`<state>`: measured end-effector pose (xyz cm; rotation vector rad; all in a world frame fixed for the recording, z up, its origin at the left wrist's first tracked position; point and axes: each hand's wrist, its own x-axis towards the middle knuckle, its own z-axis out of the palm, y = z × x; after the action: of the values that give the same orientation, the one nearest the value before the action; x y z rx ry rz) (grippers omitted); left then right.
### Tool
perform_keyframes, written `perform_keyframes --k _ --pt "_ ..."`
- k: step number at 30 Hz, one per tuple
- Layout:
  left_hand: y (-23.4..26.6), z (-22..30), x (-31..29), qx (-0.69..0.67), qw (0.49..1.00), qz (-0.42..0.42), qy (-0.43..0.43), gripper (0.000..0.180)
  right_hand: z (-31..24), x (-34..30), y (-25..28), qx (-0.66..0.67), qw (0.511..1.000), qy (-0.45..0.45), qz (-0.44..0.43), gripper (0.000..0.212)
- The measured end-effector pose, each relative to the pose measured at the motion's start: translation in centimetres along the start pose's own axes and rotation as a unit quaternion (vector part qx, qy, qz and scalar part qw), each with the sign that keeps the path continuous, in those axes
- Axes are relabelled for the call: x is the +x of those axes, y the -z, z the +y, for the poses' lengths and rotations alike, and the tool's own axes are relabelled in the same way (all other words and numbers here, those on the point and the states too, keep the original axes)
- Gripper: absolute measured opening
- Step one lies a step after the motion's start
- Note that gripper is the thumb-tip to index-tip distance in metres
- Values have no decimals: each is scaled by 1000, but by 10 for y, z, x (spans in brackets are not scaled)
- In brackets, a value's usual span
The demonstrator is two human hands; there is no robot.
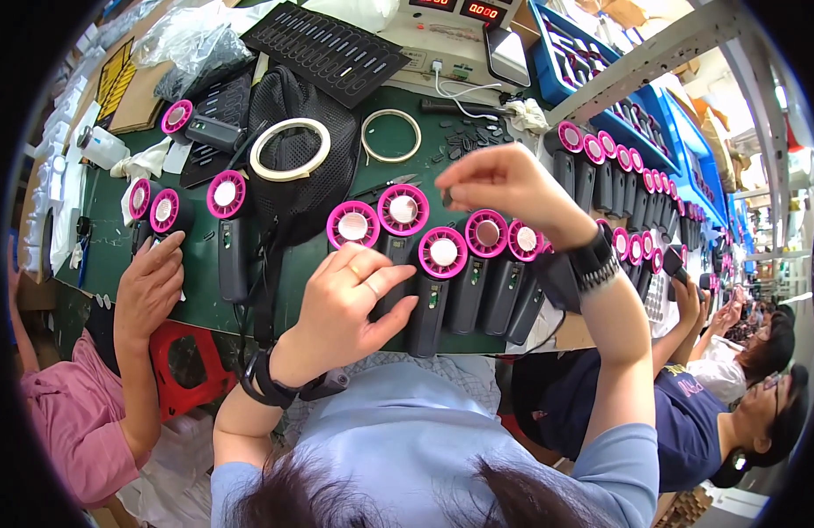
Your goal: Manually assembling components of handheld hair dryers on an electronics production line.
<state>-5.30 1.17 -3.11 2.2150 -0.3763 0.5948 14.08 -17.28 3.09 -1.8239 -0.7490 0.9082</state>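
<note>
My left hand (350,295), with rings on its fingers, lies across the dark handle of a handheld fan (403,209) with a pink round head. Its fingers and thumb are apart; whether it presses on the handle cannot be made out. Another handheld fan (352,225) is partly covered by that hand. Raised above the row, my right hand (513,185) pinches a small dark piece (447,198) between thumb and fingertips. Just below my hands lies a handheld fan (443,252) whose handle shows a slot with a green circuit board. Similar fans (487,233) lie to its right.
Small dark oval pieces (473,136) are scattered beyond my right hand. Tape rolls (291,150), a black mesh bag (306,202) and tweezers (385,187) lie on the green table (284,304). A co-worker's hand (152,282) touches a fan at left; more fans and blue bins (561,66) stand right.
</note>
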Motion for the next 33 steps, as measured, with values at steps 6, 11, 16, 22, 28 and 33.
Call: perform_keyframes --k 6,11,16,22,28,33 --pt "-13 8 25 -189 977 -48 84 18 -9 -45 -29 119 993 -8 8 16" --pt "-17 13 30 -271 950 -72 139 14 -1 -55 -38 120 991 45 39 18" --pt "-25 14 30 -316 925 -68 200 15 0 -64 -45 140 987 45 63 17" --pt "-28 12 25 -355 911 -70 196 13 8 -71 -51 192 977 67 69 19" --pt "-26 13 28 -358 907 -88 203 9 23 -73 -55 212 971 73 84 18" --pt "-32 6 25 -190 977 -64 69 7 35 -79 -77 158 978 67 115 21"
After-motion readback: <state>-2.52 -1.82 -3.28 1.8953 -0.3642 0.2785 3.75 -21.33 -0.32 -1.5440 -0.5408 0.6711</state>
